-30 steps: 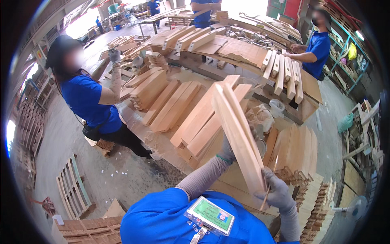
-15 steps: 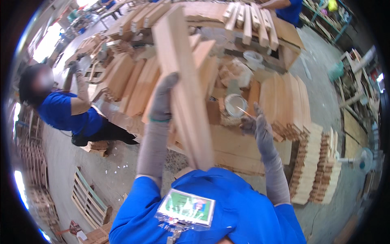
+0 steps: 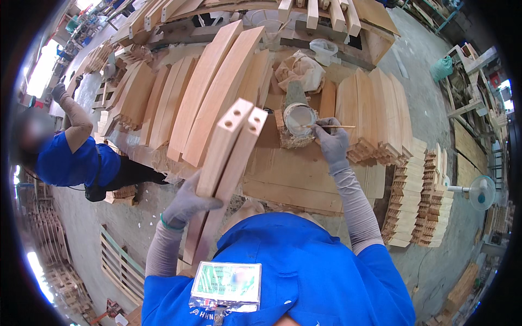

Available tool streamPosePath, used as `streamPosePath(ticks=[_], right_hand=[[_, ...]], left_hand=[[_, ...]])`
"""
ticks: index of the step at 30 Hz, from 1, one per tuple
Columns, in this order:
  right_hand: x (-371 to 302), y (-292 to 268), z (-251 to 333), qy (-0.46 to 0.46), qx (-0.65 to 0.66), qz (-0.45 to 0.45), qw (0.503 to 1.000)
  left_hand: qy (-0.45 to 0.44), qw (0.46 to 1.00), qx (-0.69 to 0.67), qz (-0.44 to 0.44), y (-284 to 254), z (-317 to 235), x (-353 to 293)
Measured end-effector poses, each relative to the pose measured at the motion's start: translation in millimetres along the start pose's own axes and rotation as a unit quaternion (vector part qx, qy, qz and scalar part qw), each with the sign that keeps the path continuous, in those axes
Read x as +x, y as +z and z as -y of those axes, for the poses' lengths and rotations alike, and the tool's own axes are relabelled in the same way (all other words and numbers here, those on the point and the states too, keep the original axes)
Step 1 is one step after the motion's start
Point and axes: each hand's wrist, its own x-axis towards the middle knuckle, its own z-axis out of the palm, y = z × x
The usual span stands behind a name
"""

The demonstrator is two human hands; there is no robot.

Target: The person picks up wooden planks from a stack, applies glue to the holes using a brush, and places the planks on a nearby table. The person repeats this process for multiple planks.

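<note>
My left hand point(image 3: 185, 205) is closed round two wooden bars point(image 3: 220, 160) held side by side and tilted upward. Round holes show in their far ends. A gray glove covers this hand. My right hand point(image 3: 333, 144), gloved too, pinches a thin wooden stick point(image 3: 346, 126); whether its tip carries bristles I cannot tell. The stick's left end reaches the mouth of a round pot point(image 3: 300, 117) with whitish contents, which look like glue. The pot sits tilted in a crusted block point(image 3: 293, 139) on the worktable.
Long boards point(image 3: 220, 92) lean behind the left hand. Stacked curved wooden pieces point(image 3: 372, 111) stand right of the pot, near a crumpled bag point(image 3: 300, 71) and a clear plastic tub point(image 3: 324, 50). A co-worker point(image 3: 76, 157) stands at left. A fan point(image 3: 482, 193) is at far right.
The bars have come down and toward the left, their holed ends now facing me. My right hand has moved up and left, and its stick has swung nearly level at the pot.
</note>
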Motion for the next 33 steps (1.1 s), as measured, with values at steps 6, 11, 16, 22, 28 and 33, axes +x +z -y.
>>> streamPosePath(ticks=[6, 11, 16, 22, 28, 33], right_hand=[[-6.4, 8.6, 4.2, 0.008, 0.038, -0.053, 0.998], [-11.4, 18.9, 4.1, 0.104, 0.286, -0.095, 0.948], [-12.0, 3.9, -4.9, 0.209, 0.421, -0.155, 0.869], [-14.8, -0.6, -9.4, 0.222, 0.444, -0.142, 0.856], [-26.2, 12.2, 64.5, 0.115, 0.440, -0.154, 0.877], [-52.2, 40.3, 116.6, -0.022, 0.326, -0.126, 0.937]], left_hand=[[-0.044, 0.994, -0.090, 0.050, 5.3, 23.2, -7.0], [-0.064, 0.993, -0.072, 0.072, 1.4, 29.6, 3.0], [-0.039, 0.992, -0.074, 0.092, -0.4, 19.1, 9.9], [-0.022, 0.992, -0.045, 0.117, 2.3, 8.8, 23.3], [0.019, 0.986, -0.047, 0.157, 5.6, -3.4, 32.4], [0.030, 0.982, -0.008, 0.189, 7.8, -22.5, 31.5]])
